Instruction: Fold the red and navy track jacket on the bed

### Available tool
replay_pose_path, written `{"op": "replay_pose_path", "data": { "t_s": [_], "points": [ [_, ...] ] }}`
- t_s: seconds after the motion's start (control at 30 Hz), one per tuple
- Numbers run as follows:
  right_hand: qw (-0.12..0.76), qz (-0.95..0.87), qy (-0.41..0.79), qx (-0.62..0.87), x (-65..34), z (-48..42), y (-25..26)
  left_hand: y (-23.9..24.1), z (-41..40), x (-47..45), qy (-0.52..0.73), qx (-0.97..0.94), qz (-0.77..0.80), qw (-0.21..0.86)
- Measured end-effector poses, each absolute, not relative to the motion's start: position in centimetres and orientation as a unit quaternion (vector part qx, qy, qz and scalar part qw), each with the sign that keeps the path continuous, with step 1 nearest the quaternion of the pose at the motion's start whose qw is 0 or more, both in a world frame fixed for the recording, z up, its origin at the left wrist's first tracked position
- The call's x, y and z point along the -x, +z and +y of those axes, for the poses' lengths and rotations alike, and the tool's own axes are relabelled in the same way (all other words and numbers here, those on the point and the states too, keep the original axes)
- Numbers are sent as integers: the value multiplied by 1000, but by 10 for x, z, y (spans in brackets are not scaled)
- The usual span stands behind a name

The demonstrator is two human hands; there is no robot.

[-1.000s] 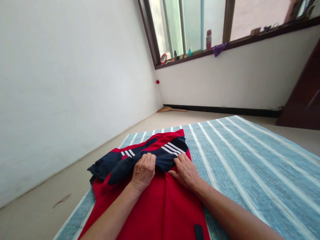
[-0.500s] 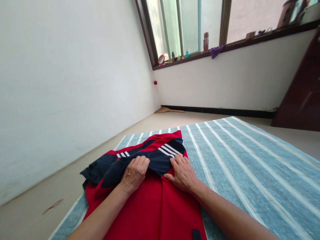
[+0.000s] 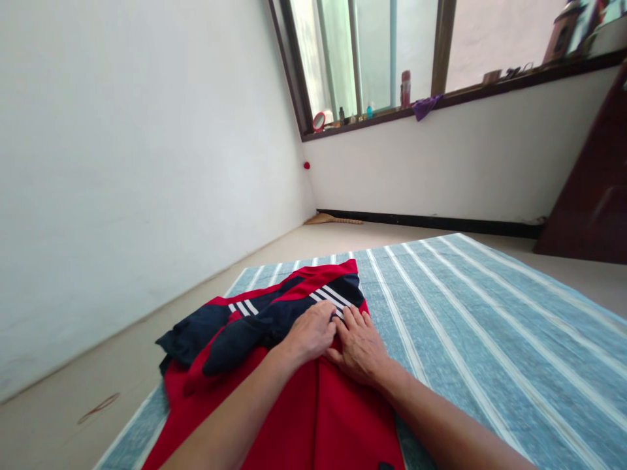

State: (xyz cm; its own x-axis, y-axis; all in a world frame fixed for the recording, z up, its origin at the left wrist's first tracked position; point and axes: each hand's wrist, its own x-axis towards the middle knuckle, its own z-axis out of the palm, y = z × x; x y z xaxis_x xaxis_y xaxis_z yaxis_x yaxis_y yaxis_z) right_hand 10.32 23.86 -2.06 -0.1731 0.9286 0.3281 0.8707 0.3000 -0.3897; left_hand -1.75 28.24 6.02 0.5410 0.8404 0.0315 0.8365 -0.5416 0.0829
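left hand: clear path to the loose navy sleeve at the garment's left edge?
Probably yes. The left hand rests on the garment, and nothing lies between it and the navy sleeve on the same side.

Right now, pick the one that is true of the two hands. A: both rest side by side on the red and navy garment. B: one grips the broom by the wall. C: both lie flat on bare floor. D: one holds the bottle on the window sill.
A: the left hand and right hand press close together on the red and navy garment, which lies on the striped blue mat.

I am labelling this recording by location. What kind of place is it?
Probably a bare room in a home: blue striped woven floor mat, toiletry bottles on the dark wooden window sill, red-and-navy sports garment.
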Motion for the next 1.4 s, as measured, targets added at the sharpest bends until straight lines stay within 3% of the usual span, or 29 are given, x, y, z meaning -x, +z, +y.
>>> {"op": "replay_pose_path", "data": {
  "t_s": [0.17,0.4,0.83,1.2,1.4],
  "points": [
    [276,-770,60,573,-103,239,-24,32,316,-36,85,-866,492,37],
    [270,-765,75,580,-101,236,-19,11,342,-43,110,-828,549,11],
    [243,-768,82,586,-101,236,-10,47,383,-66,124,-818,562,-24],
    [254,-778,96,567,-101,237,-10,22,351,-65,89,-854,509,-59],
    [254,-772,87,577,-100,235,-9,29,362,-68,87,-842,531,-24]
  ]
}}
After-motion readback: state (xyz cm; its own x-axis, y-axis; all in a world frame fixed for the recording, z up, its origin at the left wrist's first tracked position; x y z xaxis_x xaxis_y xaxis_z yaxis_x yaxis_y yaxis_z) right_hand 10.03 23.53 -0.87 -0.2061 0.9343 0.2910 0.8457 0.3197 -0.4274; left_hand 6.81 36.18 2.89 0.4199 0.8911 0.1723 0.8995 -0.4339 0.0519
